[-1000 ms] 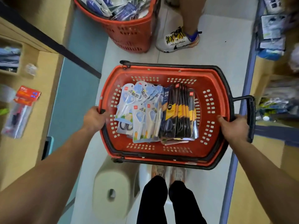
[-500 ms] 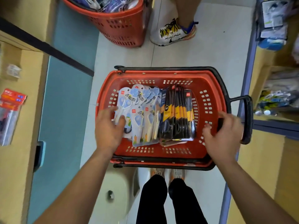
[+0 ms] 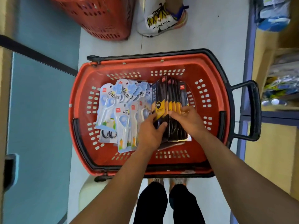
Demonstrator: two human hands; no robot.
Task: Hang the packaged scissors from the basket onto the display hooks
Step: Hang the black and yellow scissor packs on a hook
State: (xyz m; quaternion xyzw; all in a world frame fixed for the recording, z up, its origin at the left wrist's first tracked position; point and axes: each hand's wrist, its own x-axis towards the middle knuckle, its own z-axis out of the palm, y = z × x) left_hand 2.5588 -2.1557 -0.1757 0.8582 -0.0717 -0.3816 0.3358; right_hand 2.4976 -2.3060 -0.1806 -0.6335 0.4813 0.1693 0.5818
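Hands moved off basket (image 3: 145, 64) rim | left hand (image 3: 149, 135) grips, right hand (image 3: 191, 122) pinches black scissor packs (image 3: 161, 94) — lengthwise away, tabs far

Pale-blue scissor packs (image 3: 106, 109) read "Clip Joy" — the sneaker (image 3: 163, 21) carries a Nike swoosh

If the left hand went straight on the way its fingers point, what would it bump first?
The black-and-yellow packs. The left hand points away from the person and a little rightward, and its fingers seem to pinch the nearest pack's edge, so nothing lies between them.
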